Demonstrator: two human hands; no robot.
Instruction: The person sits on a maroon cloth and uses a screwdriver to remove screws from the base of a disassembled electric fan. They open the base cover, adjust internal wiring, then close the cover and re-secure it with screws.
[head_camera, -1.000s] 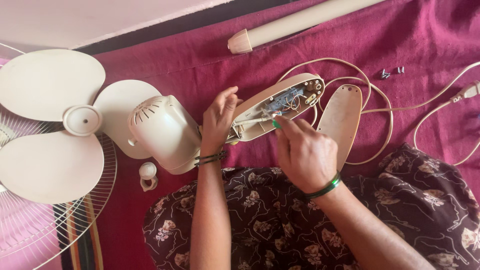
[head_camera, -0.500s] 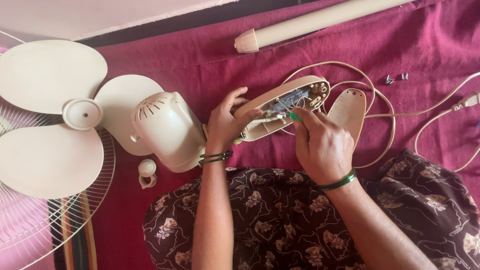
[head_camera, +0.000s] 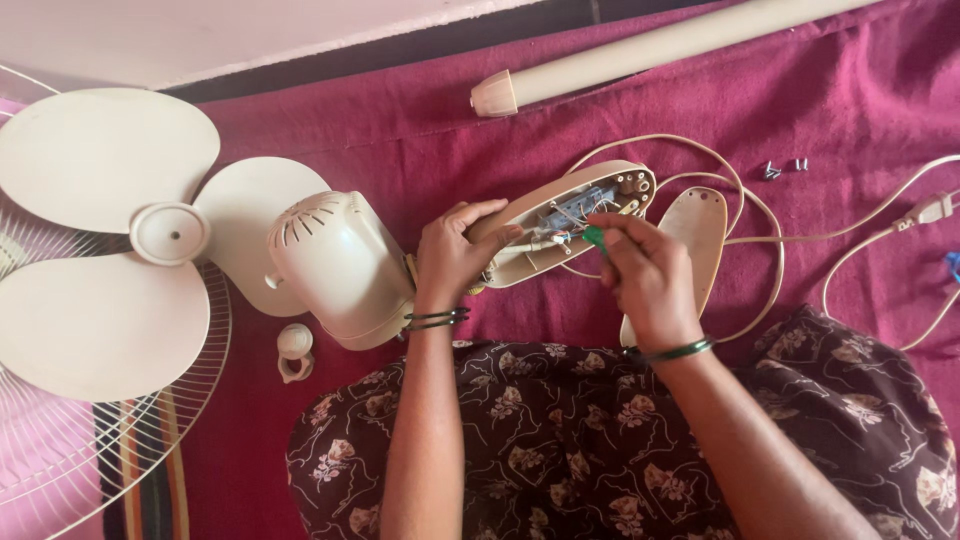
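Both forearms reach forward over dark floral-print fabric (head_camera: 560, 440). Left hand (head_camera: 452, 262), dark bangles at wrist, fingers curled around near end of open cream plastic oval switch housing (head_camera: 570, 222), steadying it. Right hand (head_camera: 648, 275), green bangle at wrist, fingers pinched on small green-handled tool (head_camera: 594, 238), tip inside housing among thin wires. Housing on maroon cloth (head_camera: 400, 140). Detached cream oval cover (head_camera: 692, 235) just right. Cream power cord (head_camera: 760, 240) loops around. Cream ribbed motor casing (head_camera: 340, 265) left, three-bladed cream fan (head_camera: 110, 240) over wire grille (head_camera: 120, 430). Beyond: cream tube (head_camera: 660, 45), two small screws (head_camera: 784, 168).
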